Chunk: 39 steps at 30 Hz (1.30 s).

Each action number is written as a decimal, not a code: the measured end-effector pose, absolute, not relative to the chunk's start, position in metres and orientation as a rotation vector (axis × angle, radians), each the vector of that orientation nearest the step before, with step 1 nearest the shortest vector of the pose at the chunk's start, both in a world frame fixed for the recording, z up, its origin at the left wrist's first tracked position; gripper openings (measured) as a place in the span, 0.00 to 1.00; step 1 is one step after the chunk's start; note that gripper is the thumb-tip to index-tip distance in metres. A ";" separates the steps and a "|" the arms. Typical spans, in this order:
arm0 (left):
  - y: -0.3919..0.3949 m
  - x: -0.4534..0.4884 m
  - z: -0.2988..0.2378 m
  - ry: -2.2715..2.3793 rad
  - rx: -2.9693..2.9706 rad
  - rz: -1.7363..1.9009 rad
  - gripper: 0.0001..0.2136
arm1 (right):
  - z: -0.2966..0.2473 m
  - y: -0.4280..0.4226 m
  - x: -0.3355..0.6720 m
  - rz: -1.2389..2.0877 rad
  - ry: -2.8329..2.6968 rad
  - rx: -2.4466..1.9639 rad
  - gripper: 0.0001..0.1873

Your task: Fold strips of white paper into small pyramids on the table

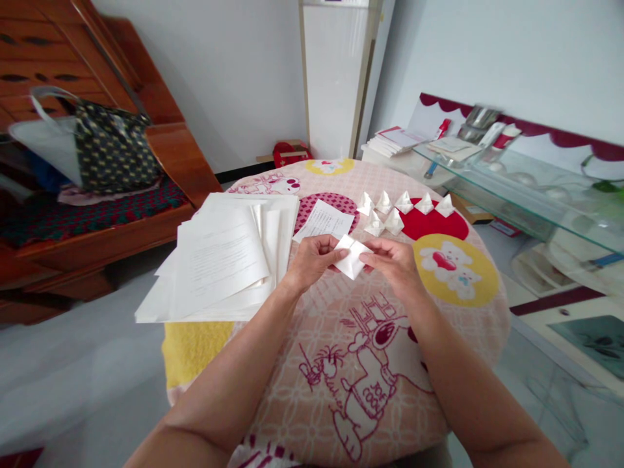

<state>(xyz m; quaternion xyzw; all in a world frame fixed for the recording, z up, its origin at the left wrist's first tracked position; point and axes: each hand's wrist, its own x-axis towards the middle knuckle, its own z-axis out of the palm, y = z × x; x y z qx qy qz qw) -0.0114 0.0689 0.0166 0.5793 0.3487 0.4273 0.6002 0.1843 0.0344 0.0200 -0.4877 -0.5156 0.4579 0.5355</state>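
Observation:
A small square of folded white paper (353, 261) is held up over the table, one corner pointing toward me. My left hand (314, 259) pinches its left side, thumb on top. On the opposite side, my right hand (394, 263) grips the right corner between thumb and fingers. Several finished-looking folded paper shapes (404, 203) with pointed tops stand in two rows beyond my right hand. Behind my left hand lies a small printed sheet (325, 221). To the left spreads a pile of large white sheets (214, 260), some with printed lines.
A pink patterned cloth (331, 364) covers the round table. On the right stands a glass-topped table (536, 201) carrying a cup, metal containers and papers. A wooden bench (160, 156) at the left holds a dark patterned bag (114, 149). A tall white cabinet (336, 78) rises behind.

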 end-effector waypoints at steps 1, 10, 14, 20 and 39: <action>0.069 -0.011 0.017 0.807 1.344 1.007 0.17 | 0.020 0.034 0.185 1.109 -1.235 -1.183 0.16; 0.070 -0.012 0.016 0.779 1.331 1.044 0.14 | 0.020 0.030 0.180 1.044 -1.223 -1.176 0.10; 0.069 -0.012 0.018 0.769 1.328 1.067 0.15 | 0.018 0.031 0.180 1.030 -1.247 -1.154 0.09; 0.069 -0.012 0.018 0.765 1.303 1.068 0.15 | 0.015 0.031 0.182 1.020 -1.296 -1.161 0.12; 0.064 -0.011 0.029 0.786 1.235 1.173 0.15 | 0.015 0.029 0.187 1.076 -1.409 -1.119 0.09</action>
